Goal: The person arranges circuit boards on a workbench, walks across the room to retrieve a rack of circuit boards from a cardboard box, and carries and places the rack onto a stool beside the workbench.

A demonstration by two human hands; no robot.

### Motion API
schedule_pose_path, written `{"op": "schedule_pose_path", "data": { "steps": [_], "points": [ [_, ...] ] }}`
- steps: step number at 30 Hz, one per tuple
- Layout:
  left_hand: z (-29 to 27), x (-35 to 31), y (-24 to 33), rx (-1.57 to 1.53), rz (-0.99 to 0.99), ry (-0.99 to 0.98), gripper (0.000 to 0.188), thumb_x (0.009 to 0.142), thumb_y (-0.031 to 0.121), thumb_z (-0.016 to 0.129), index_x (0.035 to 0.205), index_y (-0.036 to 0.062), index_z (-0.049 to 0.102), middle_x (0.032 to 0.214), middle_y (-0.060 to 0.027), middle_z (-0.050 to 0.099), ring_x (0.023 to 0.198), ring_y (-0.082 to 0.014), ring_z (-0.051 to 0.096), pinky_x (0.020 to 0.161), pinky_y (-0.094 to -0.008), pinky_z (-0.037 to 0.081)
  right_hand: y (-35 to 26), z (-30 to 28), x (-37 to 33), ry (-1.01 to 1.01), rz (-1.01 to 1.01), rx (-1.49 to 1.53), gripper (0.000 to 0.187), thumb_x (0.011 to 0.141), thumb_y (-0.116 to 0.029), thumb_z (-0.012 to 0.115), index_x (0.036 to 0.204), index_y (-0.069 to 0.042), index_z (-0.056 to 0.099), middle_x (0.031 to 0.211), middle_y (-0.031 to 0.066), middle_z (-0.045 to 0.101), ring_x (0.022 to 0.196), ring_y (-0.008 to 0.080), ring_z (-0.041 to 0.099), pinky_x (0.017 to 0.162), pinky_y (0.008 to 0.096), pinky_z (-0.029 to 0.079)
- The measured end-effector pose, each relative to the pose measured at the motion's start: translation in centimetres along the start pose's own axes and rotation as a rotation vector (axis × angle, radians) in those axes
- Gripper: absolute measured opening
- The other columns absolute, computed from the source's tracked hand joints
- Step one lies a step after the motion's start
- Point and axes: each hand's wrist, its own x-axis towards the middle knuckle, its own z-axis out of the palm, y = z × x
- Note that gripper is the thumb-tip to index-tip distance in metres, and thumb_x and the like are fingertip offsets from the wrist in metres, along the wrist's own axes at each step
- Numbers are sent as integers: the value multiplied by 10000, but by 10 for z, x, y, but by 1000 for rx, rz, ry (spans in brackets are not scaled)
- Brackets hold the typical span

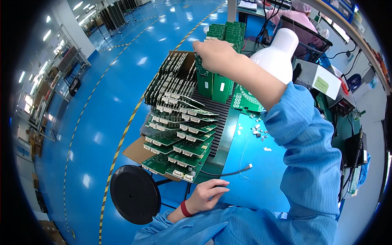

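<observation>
My right hand reaches far forward, its fingers curled over the top edge of a green circuit board that stands upright. My fingertips are partly hidden behind the hand. Another upright green board stands beside it, with more boards in rows behind. Near my body, my left hand is empty, its fingers loosely stretched and apart. In front of it, green boards with white connectors lie fanned in overlapping layers. Farther back, more boards stand packed on edge.
A white lamp head hangs close to my right forearm. Small loose parts and a black cable lie on the blue mat. A round black stool stands at the left. Someone in pink sits beyond the bench.
</observation>
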Motion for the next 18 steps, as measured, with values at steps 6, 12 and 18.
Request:
{"op": "schedule_pose_path", "data": {
  "steps": [6, 12, 18],
  "points": [
    [1, 0, 0, -1, -9, -3, 249, 727, -97, 655, 937, 25, 704, 1066, -135, 660, 916, -270, 666, 760, -312, 546, -3, 0, 1, 35, -31, 0, 313, 731, 8, 611, 1033, -7, 530, 845, 196, 655, 828, 383, 656, 680, 488, 519],
    [1, 0, 0, -7, -3, 2, 251, 728, -97, 653, 939, 28, 705, 1069, -133, 660, 914, -267, 667, 750, -312, 548, -5, -2, 1, -1, -11, -13, 312, 730, 10, 609, 1032, -5, 532, 838, 194, 659, 821, 386, 659, 680, 488, 523],
    [0, 0, 1, -2, -7, -4, 261, 727, -100, 648, 944, 33, 707, 1076, -131, 659, 916, -262, 667, 742, -310, 549, 0, -3, -1, -17, 25, -41, 313, 738, 4, 591, 1046, -7, 538, 879, 201, 654, 866, 384, 655, 711, 490, 522]
  ]
}}
